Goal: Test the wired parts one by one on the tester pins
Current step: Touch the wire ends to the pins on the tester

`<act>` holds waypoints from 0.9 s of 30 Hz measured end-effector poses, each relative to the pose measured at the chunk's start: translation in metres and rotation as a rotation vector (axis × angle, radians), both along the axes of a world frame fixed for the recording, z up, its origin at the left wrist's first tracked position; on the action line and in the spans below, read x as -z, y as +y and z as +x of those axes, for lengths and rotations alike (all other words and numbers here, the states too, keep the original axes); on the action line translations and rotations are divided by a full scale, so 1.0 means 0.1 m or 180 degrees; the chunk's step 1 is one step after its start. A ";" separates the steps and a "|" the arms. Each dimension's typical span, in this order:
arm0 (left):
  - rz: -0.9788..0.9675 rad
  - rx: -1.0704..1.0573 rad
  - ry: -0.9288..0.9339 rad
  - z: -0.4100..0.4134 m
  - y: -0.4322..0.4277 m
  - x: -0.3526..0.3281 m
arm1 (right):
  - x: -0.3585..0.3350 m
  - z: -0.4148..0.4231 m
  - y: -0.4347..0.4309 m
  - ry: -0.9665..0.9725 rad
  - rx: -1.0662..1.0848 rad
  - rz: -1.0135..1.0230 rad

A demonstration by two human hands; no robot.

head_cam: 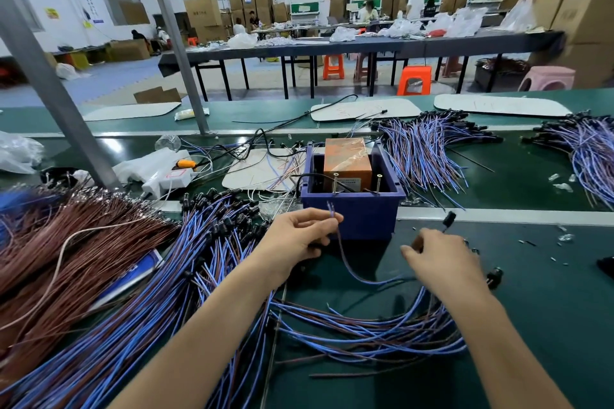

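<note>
A blue plastic bin (365, 215) holds an orange tester box (347, 159). Two upright metal pins (335, 183) stand at the bin's front rim. My left hand (299, 235) pinches the bare wire ends of one blue-and-brown wired part (345, 259), just below and left of the pins. My right hand (438, 255) grips the other end of the same part, whose black cap (449, 219) sticks up above my fingers. The wire sags in a loop between both hands.
A big heap of blue-brown wired parts (186, 275) lies left and under my arms, a brown wire pile (66, 242) further left. More bundles (428, 149) lie behind the bin on the right. A white power strip (166, 176) sits back left. A slanted metal post (59, 92) rises at left.
</note>
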State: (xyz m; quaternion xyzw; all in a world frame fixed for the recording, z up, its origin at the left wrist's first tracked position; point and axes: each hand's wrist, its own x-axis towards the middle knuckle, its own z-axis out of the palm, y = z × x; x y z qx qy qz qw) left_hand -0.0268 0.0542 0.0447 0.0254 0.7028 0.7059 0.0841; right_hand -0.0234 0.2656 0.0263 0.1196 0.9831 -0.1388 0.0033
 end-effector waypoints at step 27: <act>0.0800 -0.0933 -0.0336 -0.38 0.42 0.17 | 0.24 -0.01 -0.44 0.0892 0.0208 -0.4920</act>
